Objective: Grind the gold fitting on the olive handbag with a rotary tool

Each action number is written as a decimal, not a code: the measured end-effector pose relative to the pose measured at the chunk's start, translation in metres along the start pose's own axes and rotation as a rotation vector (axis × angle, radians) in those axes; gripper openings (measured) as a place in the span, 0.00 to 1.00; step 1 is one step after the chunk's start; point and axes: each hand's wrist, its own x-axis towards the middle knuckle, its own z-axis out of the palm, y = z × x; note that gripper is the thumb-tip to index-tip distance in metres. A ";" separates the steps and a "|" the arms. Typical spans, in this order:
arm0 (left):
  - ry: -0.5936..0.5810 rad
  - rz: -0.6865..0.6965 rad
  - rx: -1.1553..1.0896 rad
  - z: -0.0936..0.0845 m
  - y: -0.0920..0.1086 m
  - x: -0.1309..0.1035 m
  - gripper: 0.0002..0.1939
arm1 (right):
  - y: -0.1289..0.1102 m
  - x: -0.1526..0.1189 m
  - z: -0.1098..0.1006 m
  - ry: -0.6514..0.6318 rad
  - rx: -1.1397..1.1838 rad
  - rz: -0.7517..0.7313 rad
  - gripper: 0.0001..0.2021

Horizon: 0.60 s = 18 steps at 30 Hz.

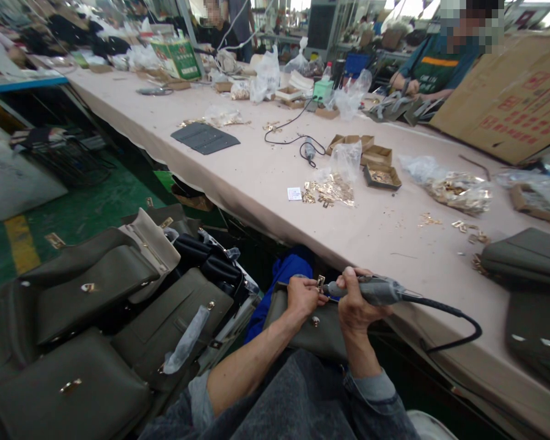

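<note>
My right hand (pixel 358 305) is wrapped round a grey corded electric screwdriver (pixel 380 289), held nearly level with its tip pointing left. The tip meets a small gold metal clasp (pixel 321 282) at the upper edge of a dark olive handbag (pixel 323 333) on my lap. With fingers pinched together, my left hand (pixel 304 297) grips the bag's edge beside the clasp. Exactly what lies between those fingertips is hidden. Lower on the bag shows a small shiny lock fitting (pixel 316 321).
Several olive bags (pixel 73 403) are piled at my left. A cloth-covered table (pixel 275 177) carries loose gold fittings (pixel 332 188), small cardboard trays (pixel 382 177), a second corded tool (pixel 308 150) and a dark panel (pixel 205 138). More bags (pixel 531 263) lie at right. A co-worker (pixel 444 67) sits opposite.
</note>
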 end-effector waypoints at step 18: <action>-0.010 0.005 -0.005 0.000 -0.007 0.003 0.08 | -0.015 0.004 0.000 0.043 -0.030 0.010 0.15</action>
